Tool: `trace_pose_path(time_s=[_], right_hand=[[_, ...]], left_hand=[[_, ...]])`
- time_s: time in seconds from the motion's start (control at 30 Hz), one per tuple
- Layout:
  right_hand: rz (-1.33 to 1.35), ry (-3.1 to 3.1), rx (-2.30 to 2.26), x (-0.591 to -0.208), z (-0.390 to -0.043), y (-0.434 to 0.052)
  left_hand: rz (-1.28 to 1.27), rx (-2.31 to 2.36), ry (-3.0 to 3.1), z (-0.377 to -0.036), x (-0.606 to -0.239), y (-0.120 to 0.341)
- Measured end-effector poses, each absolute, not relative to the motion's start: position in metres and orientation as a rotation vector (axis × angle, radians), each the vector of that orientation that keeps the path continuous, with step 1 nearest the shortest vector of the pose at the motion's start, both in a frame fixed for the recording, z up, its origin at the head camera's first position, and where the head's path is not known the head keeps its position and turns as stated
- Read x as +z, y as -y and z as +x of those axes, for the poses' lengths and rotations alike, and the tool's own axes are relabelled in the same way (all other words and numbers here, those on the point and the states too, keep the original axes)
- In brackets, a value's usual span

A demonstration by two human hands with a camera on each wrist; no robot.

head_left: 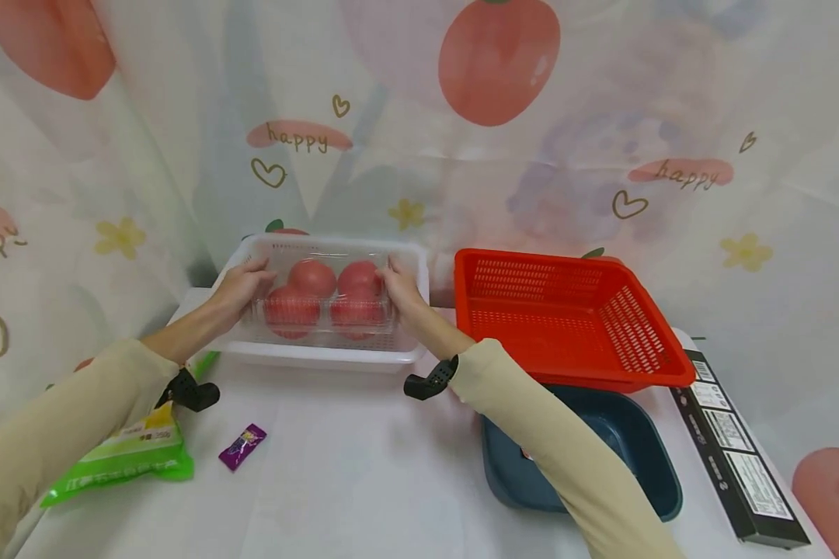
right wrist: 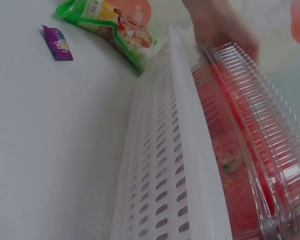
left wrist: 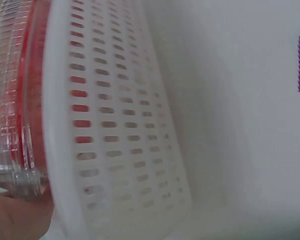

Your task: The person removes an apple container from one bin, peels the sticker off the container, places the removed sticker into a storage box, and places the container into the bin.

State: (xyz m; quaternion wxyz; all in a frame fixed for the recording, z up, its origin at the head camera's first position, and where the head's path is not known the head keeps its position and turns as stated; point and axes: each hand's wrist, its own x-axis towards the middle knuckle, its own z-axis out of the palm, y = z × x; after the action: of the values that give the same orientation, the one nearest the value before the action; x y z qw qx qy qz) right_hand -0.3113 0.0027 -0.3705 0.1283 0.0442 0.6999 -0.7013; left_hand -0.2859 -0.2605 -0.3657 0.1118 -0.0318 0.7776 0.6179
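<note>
A clear plastic fruit box point(head_left: 325, 317) with several round red fruits, tomatoes by their look point(head_left: 312, 278), is at the white slotted basket point(head_left: 308, 357). My left hand point(head_left: 243, 284) grips the box's left end, and my right hand point(head_left: 402, 291) grips its right end. In the left wrist view the box point(left wrist: 12, 100) stands partly above the basket's rim point(left wrist: 55, 100), with part of the left hand point(left wrist: 20, 215) under its corner. From the right wrist, the box point(right wrist: 250, 135) shows beyond the basket wall point(right wrist: 160, 165). Whether its base touches the basket floor is hidden.
Right of the white basket is a red slotted basket point(head_left: 566, 310), overlapping a dark blue tub point(head_left: 643, 435). A long black box point(head_left: 737, 450) lies at the table's right edge. A green bag point(head_left: 147, 450) and a small purple packet point(head_left: 242, 447) lie at the left. A printed cloth hangs behind.
</note>
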Motion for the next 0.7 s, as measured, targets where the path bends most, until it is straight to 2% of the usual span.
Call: trace_pose_path(time_s=[0.2, 0.4, 0.63, 0.7], right_hand=[[0.121, -2.117, -1.919, -0.368, -0.312, 0.005], [0.128, -2.096, -1.943, -0.389, -0.321, 0.008], [-0.09, -2.468, -1.61, -0.501, -0.417, 0.008], [-0.112, -2.539, -1.52, -0.51, -0.425, 0.01]], left_hand=[[-0.072, 1.697, -2.419, -0.291, -0.375, 0.263], [-0.046, 1.529, -2.488, -0.293, -0.382, 0.264], [0.179, 1.371, -2.49, -0.294, -0.393, 0.265], [0.23, 1.331, -2.49, -0.296, -0.394, 0.265]])
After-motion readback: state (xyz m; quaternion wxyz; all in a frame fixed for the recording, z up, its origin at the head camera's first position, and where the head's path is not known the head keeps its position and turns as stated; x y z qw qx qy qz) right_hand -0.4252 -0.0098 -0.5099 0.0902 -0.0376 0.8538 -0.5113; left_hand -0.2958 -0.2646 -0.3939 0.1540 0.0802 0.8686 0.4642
